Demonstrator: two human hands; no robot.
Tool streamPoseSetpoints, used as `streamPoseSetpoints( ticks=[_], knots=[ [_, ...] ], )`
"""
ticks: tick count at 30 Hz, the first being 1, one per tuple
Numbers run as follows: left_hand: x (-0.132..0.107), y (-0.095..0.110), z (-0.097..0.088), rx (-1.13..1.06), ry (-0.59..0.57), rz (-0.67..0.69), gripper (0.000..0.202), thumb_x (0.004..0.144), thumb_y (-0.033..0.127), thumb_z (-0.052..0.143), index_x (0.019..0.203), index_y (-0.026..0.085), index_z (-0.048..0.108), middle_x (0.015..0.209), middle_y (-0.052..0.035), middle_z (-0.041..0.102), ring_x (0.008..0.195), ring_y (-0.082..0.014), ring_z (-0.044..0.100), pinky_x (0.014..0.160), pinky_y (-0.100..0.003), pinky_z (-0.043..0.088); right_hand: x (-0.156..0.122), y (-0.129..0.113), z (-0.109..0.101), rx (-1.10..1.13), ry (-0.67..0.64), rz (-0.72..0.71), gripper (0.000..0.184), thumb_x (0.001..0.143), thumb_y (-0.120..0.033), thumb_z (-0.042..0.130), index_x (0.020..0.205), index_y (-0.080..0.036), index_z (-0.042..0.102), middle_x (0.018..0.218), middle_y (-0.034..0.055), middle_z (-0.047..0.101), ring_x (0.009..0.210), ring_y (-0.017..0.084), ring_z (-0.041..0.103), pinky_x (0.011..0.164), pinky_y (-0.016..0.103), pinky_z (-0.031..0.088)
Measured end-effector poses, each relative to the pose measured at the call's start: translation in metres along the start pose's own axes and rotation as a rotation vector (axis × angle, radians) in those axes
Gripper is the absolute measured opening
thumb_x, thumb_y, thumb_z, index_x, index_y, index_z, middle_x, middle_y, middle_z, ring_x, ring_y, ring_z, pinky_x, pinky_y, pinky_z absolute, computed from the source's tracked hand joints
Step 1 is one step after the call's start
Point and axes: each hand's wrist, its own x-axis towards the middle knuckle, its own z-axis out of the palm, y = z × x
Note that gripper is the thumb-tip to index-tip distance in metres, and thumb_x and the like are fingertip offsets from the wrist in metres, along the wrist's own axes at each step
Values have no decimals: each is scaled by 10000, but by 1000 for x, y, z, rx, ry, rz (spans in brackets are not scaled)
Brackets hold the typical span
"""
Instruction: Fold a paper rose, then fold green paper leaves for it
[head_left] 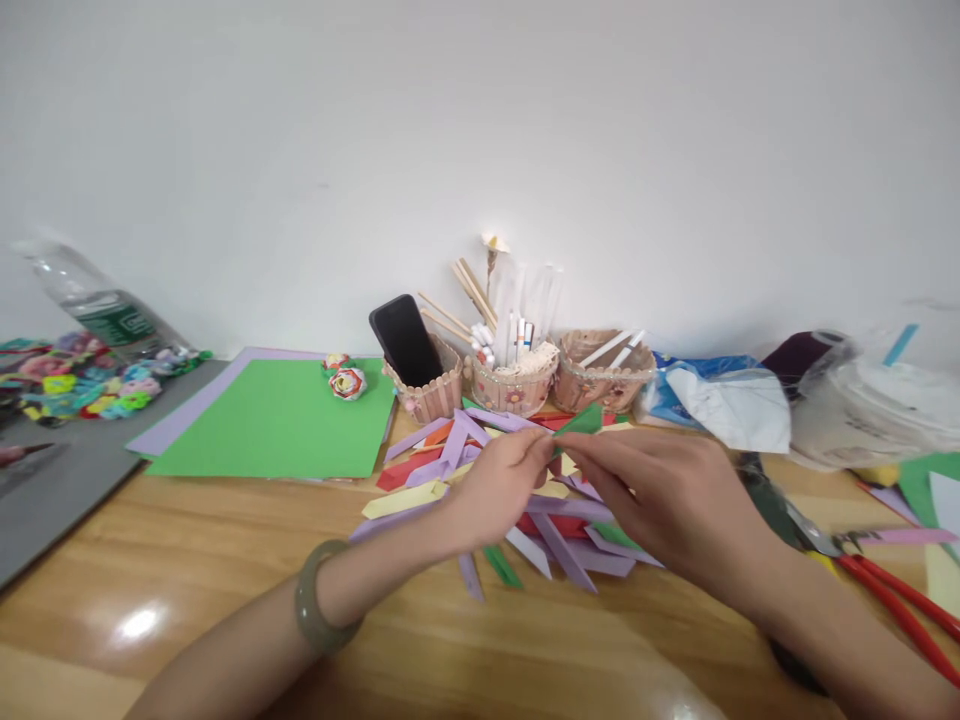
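Green paper in the fingers: from the head view, a small, pointed green paper piece (581,420) stands between both hands, above the front of the baskets;
Left hand: the bare left hand (501,485) pinches the near end of this piece between thumb and fingers, the grip narrow; a grey-green, smooth round bangle (307,600) circles the wrist;
Right hand: the bare right hand (660,485) meets it from the other side, fingertips drawn together on the same piece;
Strips: a loose heap of purple, red, yellow and green folded paper strips (559,545) lies beneath and around the hands on the light-brown wooden table (187,580);
Baskets: three pinkish-brown, slatted baskets (517,392) stand in a row behind the heap; a black, flat smartphone (405,340) leans in the leftmost;
Left side: a bright green, flat paper sheet (277,420) overlaps a lilac paper sheet (180,418); a multicoloured, rounded ornament (347,384) rests on the green one;
Right side: red-handled metal scissors (896,590) lie beyond the right hand.
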Motion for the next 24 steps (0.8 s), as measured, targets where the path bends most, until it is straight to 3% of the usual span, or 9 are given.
streamPoseSetpoints(
  ticks=[3, 8, 13, 18, 24],
  knots=[
    [1, 5, 0, -325, 10, -92, 293, 856, 385, 368, 662, 171, 415, 546, 60, 316, 458, -64, 240, 451, -212, 227, -1, -2, 3, -73, 98, -47, 210, 826, -99, 452, 837, -154, 655, 668, 45, 681, 563, 145, 604, 540, 243, 411],
    [-3, 10, 5, -553, 79, -106, 346, 791, 467, 478, 631, 182, 364, 510, 86, 259, 428, -42, 155, 402, -199, 134, -1, -8, 5, -184, 150, -164, 204, 816, -70, 466, 898, -92, 651, 598, 33, 632, 516, 131, 556, 500, 250, 396],
    [-8, 11, 7, -688, 70, -122, 339, 812, 437, 468, 621, 181, 355, 472, 91, 248, 407, -36, 144, 380, -184, 95, -3, -8, 4, -189, 176, -234, 209, 798, -33, 486, 946, -59, 632, 558, 17, 581, 507, 118, 512, 494, 254, 377],
    [-12, 17, 5, -751, 71, -123, 317, 814, 393, 483, 621, 181, 348, 459, 92, 242, 412, -38, 124, 378, -175, 85, -7, -5, 7, -259, 273, -227, 211, 789, -104, 565, 997, -125, 590, 528, -28, 537, 514, 111, 511, 491, 244, 364],
    [-13, 22, 3, -823, 91, -152, 284, 783, 378, 522, 635, 167, 402, 470, 87, 258, 418, -39, 129, 386, -175, 74, -6, -5, 9, -187, 299, -257, 333, 786, -51, 497, 1091, -179, 539, 518, -31, 549, 494, 111, 514, 477, 232, 376]
  ],
)
